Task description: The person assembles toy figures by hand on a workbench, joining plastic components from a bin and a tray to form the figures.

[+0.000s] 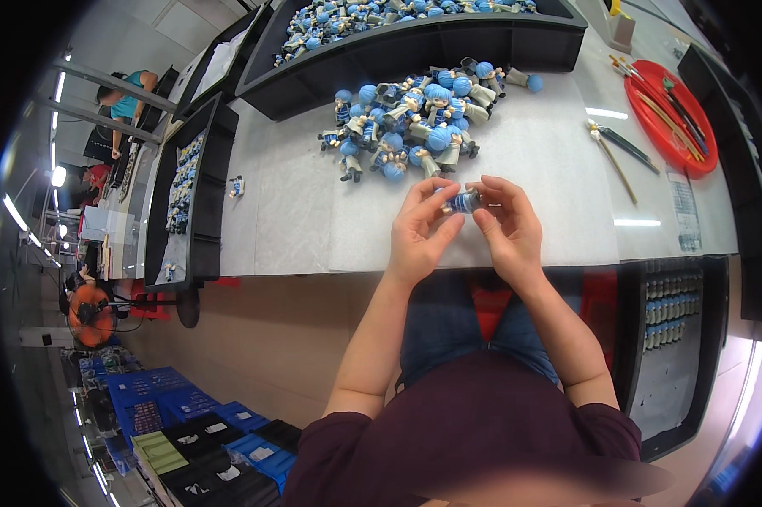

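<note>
Over the near part of the white-covered table (296,228), a small blue and dark figurine (464,202) is held between both hands. My left hand (424,230) grips one end of it with thumb and fingers, covering that end. On the other end, the curled fingers and thumb of my right hand (507,226) close around it. Just beyond my hands lies a loose pile of blue-haired figurines (438,95) with pale cloaks, heaped at various angles.
Behind the pile stands a large black bin (415,48) full of figurines. A red oval tray (709,154) of brushes is at right, beside a loose brush (617,169). One figurine (236,187) lies apart near a black tray (208,194) at left. Another tray (677,380) sits low right.
</note>
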`<state>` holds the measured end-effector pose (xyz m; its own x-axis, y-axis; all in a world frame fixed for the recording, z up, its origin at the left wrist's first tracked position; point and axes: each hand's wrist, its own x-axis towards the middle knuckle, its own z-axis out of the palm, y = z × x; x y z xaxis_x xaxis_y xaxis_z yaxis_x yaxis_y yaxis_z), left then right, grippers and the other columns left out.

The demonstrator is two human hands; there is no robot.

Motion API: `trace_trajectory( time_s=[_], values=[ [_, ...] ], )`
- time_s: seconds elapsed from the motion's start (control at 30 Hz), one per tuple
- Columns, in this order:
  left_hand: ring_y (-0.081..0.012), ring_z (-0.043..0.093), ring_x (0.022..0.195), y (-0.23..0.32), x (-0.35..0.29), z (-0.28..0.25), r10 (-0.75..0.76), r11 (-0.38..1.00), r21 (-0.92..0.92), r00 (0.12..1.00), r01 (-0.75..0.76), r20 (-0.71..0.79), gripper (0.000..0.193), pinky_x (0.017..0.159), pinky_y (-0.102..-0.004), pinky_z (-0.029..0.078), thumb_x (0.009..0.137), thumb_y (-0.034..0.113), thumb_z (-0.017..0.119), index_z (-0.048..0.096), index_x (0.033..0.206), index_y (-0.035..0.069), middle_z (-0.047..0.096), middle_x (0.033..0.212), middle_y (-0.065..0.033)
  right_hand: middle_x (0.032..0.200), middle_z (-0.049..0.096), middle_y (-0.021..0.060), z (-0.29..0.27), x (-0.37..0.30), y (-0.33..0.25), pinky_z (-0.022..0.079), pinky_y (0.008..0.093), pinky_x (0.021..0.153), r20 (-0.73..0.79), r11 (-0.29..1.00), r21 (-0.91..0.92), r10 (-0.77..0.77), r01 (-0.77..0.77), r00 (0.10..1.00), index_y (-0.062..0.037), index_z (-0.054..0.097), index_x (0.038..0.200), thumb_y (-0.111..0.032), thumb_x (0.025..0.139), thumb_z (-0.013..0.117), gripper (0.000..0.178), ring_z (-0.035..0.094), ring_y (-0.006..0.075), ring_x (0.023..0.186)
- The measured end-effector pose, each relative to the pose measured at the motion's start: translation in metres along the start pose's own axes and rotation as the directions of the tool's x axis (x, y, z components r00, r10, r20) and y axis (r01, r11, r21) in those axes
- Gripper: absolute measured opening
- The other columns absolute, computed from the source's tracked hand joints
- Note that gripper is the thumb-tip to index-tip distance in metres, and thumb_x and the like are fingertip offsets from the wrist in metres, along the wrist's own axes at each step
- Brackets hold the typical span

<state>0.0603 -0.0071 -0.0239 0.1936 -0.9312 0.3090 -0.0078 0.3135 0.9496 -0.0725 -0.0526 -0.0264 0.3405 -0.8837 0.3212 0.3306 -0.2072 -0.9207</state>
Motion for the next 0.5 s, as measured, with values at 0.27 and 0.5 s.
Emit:
trace_trajectory(
  time_s=[0.27, 0.5],
  values=[
    [-0.0143, 0.046, 0.098, -0.007, -0.002, -0.002, 0.002, 1.000, 0.003, 0.999, -0.002, -0.045, 0.030, 0.077, -0.0252, 0.044, 0.076, -0.010, 0.054, 0.054, 0.105, -0.006, 0.039, 0.109, -0.0073, 0.098, 0.059, 0.0129, -0.044, 0.032, -0.033, 0.043, 0.0302, 0.078, -0.020, 0.731, -0.664, -0.225, 0.156, 0.974, -0.0025, 0.056, 0.102, -0.005, 0.074, 0.062, 0.029, 0.056, 0.0220, 0.090],
    [-0.0139, 0.046, 0.097, -0.005, 0.001, 0.004, 0.002, 1.000, -0.022, 0.998, -0.004, -0.059, 0.027, 0.080, -0.0238, 0.042, 0.076, -0.004, 0.056, 0.055, 0.103, -0.005, 0.040, 0.110, -0.0081, 0.097, 0.059, 0.0155, -0.163, 0.055, -0.038, 0.043, 0.0343, 0.079, -0.173, 0.273, -0.956, -0.224, -0.109, 0.959, -0.0034, 0.058, 0.100, -0.008, 0.075, 0.060, 0.026, 0.056, 0.0280, 0.090]
  ],
)
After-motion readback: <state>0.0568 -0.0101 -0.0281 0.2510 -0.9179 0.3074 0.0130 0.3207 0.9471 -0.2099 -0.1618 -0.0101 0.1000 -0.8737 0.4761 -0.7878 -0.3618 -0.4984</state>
